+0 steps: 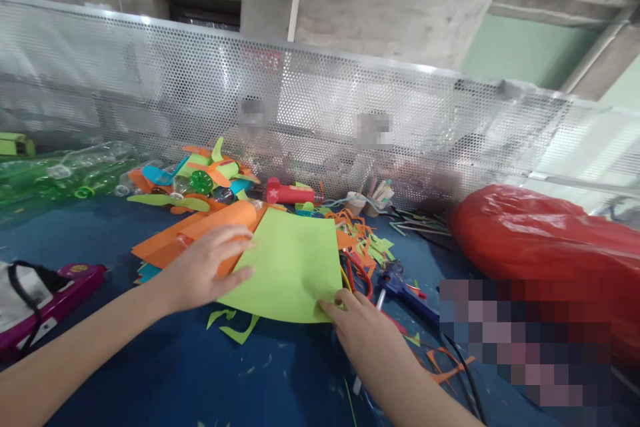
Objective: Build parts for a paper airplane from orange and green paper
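Note:
A light green paper sheet (pixel 287 263) lies on the blue table (pixel 210 373), overlapping orange paper sheets (pixel 200 230). My left hand (pixel 205 270) rests on the sheet's left edge and the orange paper, fingers stretched and slightly spread. My right hand (pixel 363 330) pinches the sheet's lower right corner with thumb and fingers.
Paper scraps (pixel 363 240), a blue glue gun (pixel 400 287) with a black cord, a red object (pixel 287 193) and paper crafts (pixel 210 173) lie behind. A red plastic bag (pixel 545 240) sits right, green bottles (pixel 60 173) far left, a purple tool (pixel 60 297) near left. Perforated metal screen (pixel 320 113) behind, people beyond it.

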Tool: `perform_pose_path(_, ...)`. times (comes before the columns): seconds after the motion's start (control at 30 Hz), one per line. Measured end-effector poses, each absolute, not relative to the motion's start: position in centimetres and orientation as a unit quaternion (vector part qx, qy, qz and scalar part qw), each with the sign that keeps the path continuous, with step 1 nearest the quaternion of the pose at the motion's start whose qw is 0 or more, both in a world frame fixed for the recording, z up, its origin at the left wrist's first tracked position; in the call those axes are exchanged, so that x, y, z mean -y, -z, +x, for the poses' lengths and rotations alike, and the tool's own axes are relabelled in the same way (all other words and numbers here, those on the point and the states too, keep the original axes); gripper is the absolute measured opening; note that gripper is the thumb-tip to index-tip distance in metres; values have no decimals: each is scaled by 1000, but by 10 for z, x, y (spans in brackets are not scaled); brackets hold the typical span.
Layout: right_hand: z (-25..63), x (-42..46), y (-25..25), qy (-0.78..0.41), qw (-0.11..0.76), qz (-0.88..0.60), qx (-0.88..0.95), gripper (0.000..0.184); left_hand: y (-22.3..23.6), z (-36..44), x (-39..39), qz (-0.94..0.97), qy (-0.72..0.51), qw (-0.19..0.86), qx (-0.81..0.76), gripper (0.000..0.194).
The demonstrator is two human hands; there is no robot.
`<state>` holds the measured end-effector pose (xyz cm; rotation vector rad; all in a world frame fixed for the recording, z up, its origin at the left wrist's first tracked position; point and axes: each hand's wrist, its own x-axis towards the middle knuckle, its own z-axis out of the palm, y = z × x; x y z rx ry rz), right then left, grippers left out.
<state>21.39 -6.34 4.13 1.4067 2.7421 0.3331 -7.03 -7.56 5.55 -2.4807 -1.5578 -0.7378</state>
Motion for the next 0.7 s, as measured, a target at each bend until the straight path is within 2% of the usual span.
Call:
perform_pose_path(0.07, 215, 62, -47, -86, 20, 459, -884, 35, -52, -58, 87, -862, 204, -21, 463, 48)
perform_pose_path(0.13, 216, 64, -54, -71, 11, 464, -883, 28, -46, -48, 93, -875, 173, -46, 449, 56)
perform_pose_path(0.3, 218, 67, -63, -49, -26, 463, -884, 17, -36, -42, 89, -889, 161, -53, 426, 27)
perform_pose_path(0.43, 214, 69, -59, 37, -82, 407, -909, 26, -38, -44, 87, -890, 164, -81, 418, 27)
perform_pose_path(0.57, 207, 72, -52, 148, -93, 357, -918, 10, -43, -48, 92, -881, 168, -128, 423, 23)
perform_pose_path(0.7, 206, 71, -48, 169, -102, 361, -911, 11, -46, -55, 91, -874, 153, -173, 427, 22)
